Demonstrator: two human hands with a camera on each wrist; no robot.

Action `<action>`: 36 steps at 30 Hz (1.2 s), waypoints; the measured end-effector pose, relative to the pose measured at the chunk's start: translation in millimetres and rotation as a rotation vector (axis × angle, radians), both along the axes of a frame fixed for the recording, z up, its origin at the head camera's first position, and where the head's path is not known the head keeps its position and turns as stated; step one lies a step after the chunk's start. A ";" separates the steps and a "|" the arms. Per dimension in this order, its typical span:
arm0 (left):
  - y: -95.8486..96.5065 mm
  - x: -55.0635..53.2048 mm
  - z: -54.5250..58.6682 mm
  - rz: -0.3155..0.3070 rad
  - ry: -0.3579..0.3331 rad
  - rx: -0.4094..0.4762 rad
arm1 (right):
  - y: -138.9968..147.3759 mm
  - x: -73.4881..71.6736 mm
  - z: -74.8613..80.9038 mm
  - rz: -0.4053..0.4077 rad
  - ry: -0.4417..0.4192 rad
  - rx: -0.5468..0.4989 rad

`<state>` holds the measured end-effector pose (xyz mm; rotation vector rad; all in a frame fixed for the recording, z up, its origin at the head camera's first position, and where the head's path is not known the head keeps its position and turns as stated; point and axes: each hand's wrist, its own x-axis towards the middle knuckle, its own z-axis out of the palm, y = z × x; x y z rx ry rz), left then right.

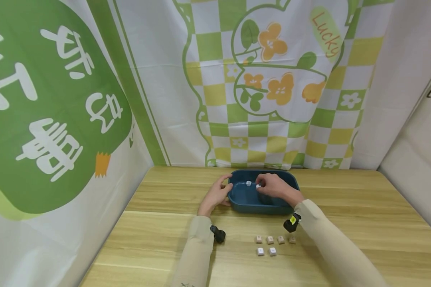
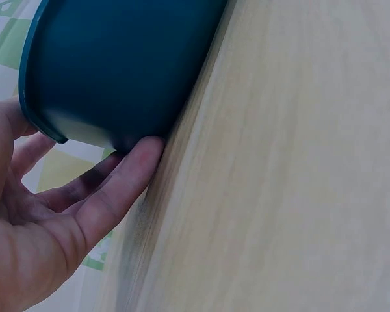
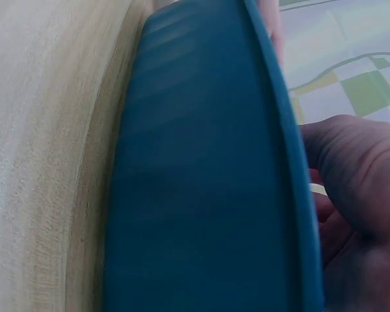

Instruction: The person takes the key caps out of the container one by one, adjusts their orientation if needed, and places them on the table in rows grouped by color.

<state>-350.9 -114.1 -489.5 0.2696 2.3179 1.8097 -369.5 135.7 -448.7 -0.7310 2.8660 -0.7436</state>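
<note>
A dark blue plastic bin [image 1: 262, 209] stands on the wooden table. My left hand [image 1: 216, 194] holds its left end, thumb at the rim and fingers against the outer wall; in the left wrist view the fingertips [image 2: 146, 151] touch low on that wall. Inside the bin, my right hand [image 1: 274, 186] pinches a small white keycap [image 1: 258, 186] between thumb and fingers. Another white keycap [image 1: 249, 183] lies in the bin to its left. The bin's wall hides most of the right hand's fingers in the right wrist view.
In front of the bin, a row of several beige keycaps [image 1: 270, 240] lies on the table [image 1: 158, 239]. Two white keycaps, one at the left [image 1: 260, 251] and one at the right [image 1: 272, 251], sit nearer. Behind the table hangs a patterned curtain [image 1: 265, 131].
</note>
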 end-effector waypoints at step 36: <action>-0.7 -2.1 -2.5 0.014 0.006 -0.014 | 14.7 67.6 31.8 0.072 0.112 -0.082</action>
